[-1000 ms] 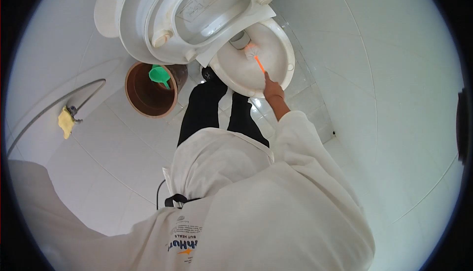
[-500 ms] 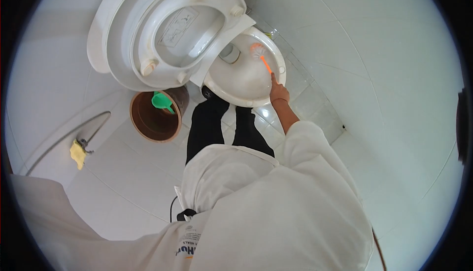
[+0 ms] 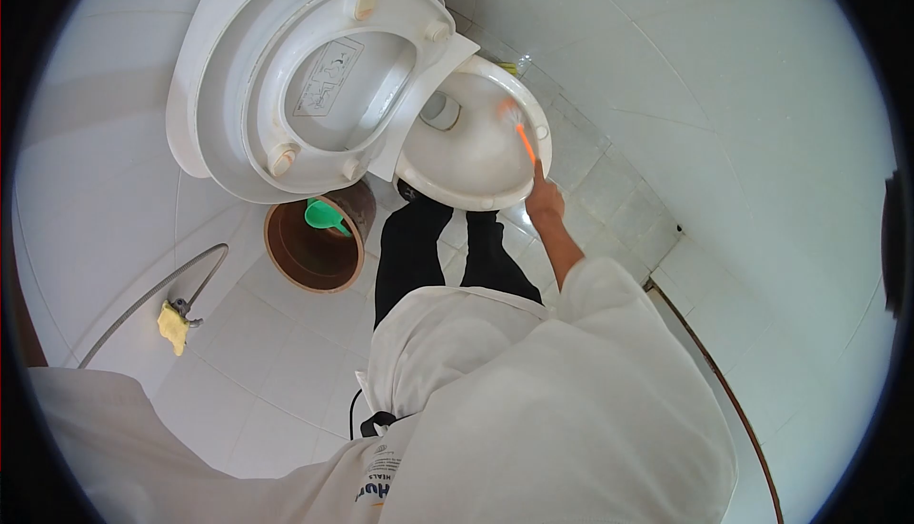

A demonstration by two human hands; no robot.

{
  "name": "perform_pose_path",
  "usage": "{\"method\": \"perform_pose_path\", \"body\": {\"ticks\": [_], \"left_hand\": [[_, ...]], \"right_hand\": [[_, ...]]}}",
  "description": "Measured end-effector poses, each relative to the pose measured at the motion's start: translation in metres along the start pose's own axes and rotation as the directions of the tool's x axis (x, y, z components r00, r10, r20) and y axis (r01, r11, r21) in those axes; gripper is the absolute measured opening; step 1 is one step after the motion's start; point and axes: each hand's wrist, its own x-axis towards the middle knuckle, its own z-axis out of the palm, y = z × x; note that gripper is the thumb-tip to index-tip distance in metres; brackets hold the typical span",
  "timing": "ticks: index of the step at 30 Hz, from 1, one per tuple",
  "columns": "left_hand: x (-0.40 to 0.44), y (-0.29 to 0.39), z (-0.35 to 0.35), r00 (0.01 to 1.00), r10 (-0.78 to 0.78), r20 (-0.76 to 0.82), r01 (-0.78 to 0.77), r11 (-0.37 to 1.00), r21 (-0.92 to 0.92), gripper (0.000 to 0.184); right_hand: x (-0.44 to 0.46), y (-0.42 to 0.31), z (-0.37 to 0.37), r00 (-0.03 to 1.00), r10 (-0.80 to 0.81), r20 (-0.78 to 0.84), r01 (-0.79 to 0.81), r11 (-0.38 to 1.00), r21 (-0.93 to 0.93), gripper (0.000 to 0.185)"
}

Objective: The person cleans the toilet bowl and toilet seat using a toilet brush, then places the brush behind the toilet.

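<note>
My right hand (image 3: 545,202) is closed around the handle of an orange toilet brush (image 3: 526,143). The brush head, blurred by motion and orange and white, is inside the white toilet bowl (image 3: 481,148), near its right inner wall. My hand is just outside the bowl's front right rim. The seat and lid (image 3: 328,77) are raised and lean back to the left of the bowl. My left hand is out of view; only the left sleeve shows at the lower left.
A brown bucket (image 3: 309,288) with a green dipper (image 3: 326,216) in it stands left of my legs. A yellow cloth (image 3: 172,329) hangs by a tap and grey hose (image 3: 152,288) on the left wall. Tiled wall rises at the right, above a tiled floor.
The brush head has moved slightly right and down along the bowl's inner wall, with my right hand still holding the handle. The whole view has shifted a little.
</note>
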Motion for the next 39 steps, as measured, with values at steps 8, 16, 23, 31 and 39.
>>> {"method": "perform_pose_path", "body": {"ticks": [8, 16, 23, 31, 39], "left_hand": [[-0.002, -0.005, 0.045, 0.961, 0.021, -0.277, -0.083, 0.973, -0.217, 0.080], [-0.012, -0.015, 0.022, 0.886, 0.048, -0.462, -0.239, 0.900, -0.364, 0.079], [-0.021, -0.022, 0.004, 0.704, -0.025, -0.710, -0.374, 0.837, -0.400, 0.076], [-0.015, -0.021, 0.024, 0.734, -0.027, -0.679, -0.302, 0.882, -0.362, 0.062], [0.017, -0.022, 0.069, 0.504, 0.024, -0.864, -0.182, 0.980, -0.079, 0.057]], "right_hand": [[-0.039, 0.027, 0.045, 0.999, 0.049, 0.019, -0.051, 0.994, 0.095, 0.066], [0.033, -0.018, 0.019, 0.962, -0.170, -0.216, 0.225, 0.938, 0.264, 0.057], [0.054, -0.099, 0.023, 0.949, -0.298, -0.100, 0.313, 0.874, 0.371, 0.037], [0.065, -0.090, 0.059, 0.970, -0.060, -0.235, 0.182, 0.819, 0.545, 0.030], [0.052, -0.267, 0.055, 0.964, 0.124, 0.235, -0.261, 0.276, 0.925, 0.034]]}}
